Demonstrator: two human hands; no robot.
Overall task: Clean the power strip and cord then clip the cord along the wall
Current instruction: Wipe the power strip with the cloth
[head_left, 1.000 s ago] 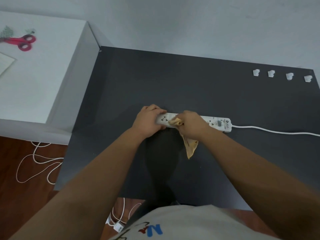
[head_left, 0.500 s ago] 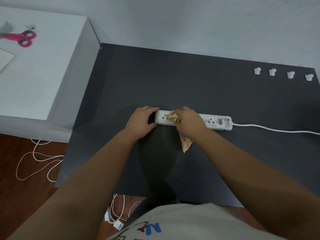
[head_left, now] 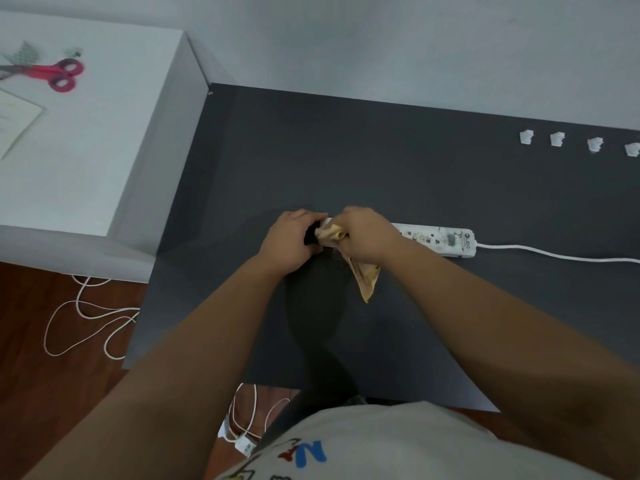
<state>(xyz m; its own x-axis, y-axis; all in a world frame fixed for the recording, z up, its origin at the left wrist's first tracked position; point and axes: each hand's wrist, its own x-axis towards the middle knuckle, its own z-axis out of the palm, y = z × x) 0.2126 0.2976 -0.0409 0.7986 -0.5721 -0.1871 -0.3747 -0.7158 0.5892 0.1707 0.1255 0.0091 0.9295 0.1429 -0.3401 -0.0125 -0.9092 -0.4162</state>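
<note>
Left hand (head_left: 292, 242) grips the power strip (head_left: 438, 240) end at 9 o'clock; right hand (head_left: 367, 237) clamps the cloth (head_left: 365, 278), wiping. Next: clean the cord (head_left: 554, 254) toward 3 o'clock.

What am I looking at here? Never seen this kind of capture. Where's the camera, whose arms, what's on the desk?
There is no machine: a person works with bare hands, and the single picture comes from a wide-angle camera worn on their head, looking forward and down. The arms entering from below are their own.

The dark desk stands against a pale wall. On it lies a white power strip, dirty on top, with its white cord running off to the right. The left hand curls round the strip's left end. The right hand holds a tan cloth bunched against the strip, one corner hanging loose toward the person.

Four small white cord clips sit in a row near the far right edge. On the white cabinet to the left lie red scissors.
</note>
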